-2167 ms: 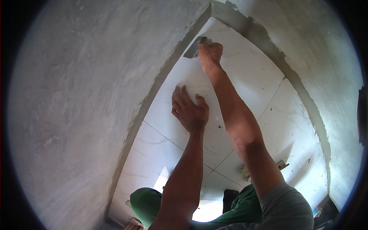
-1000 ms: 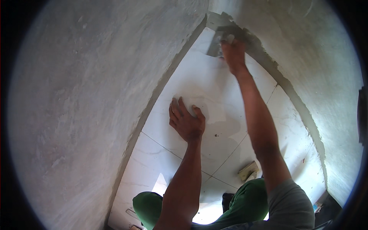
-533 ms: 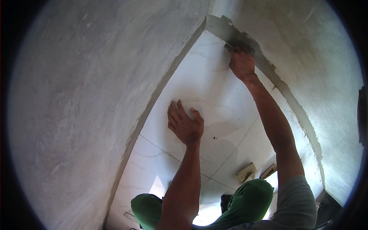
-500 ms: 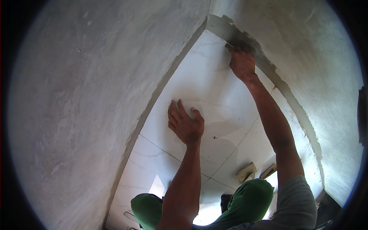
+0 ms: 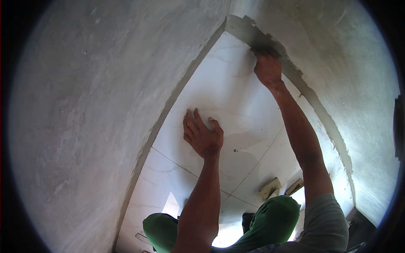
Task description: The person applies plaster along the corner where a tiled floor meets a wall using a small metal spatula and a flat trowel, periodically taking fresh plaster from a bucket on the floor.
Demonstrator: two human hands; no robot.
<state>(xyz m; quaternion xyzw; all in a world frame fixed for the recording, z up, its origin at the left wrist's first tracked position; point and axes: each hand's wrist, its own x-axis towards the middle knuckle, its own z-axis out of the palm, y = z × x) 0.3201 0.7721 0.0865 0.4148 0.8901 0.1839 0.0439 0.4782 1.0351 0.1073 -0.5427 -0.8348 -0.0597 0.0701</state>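
1. Left wall [image 5: 88, 126]: grey, patchy plaster.
2. Right wall [image 5: 358, 80]: grey too, brighter low down; they meet at a corner [image 5: 228, 10].
3. Floor [image 5: 228, 90]: white, faintly veined tiles.
4. Light patch [image 5: 171, 205]: bright, on the floor.

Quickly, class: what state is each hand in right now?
Left hand: open, fingers spread on the white tile.
Right hand: at the wall's base; grip hidden, cannot be told.

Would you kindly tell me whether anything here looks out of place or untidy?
Small things only: dark specks mark the otherwise pale tiles right of the left hand, and the grey band along the right wall has a ragged rather than straight outer edge.
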